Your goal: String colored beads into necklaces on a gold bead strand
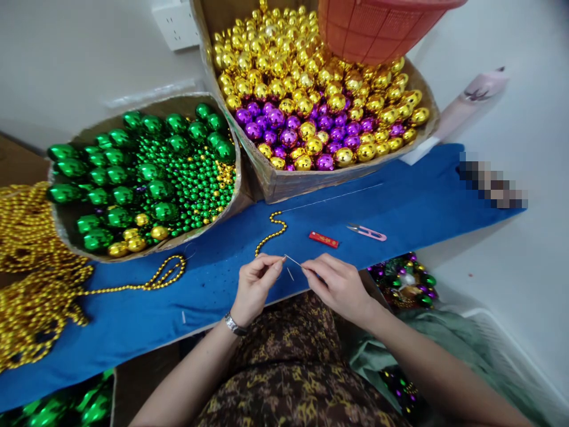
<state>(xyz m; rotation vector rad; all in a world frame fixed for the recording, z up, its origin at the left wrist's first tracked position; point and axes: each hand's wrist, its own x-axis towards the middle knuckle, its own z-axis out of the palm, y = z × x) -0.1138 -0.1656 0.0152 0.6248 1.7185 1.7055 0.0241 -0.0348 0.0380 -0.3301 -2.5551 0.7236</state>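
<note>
My right hand (335, 283) is closed in a pinch on one end of a thin needle (294, 261). The needle slants up toward my left hand (258, 281), whose thumb and forefinger are pressed together at its other end. What those left fingertips hold is too small to make out. A short gold bead strand (278, 224) lies just beyond my left hand, its near end hidden behind the fingers. White thread (331, 198) trails right from its far end. A thin pale sliver (290, 273) lies between my hands. Farther off are a red packet (323, 239) and pink thread snips (368, 232).
Blue cloth (418, 213) covers the table. A box (66, 243) of green beads and a box (288, 185) of gold and purple beads stand behind, with a red basket (377, 29) above. Gold bead strands (35, 267) are heaped at left. A white crate (502, 338) stands lower right.
</note>
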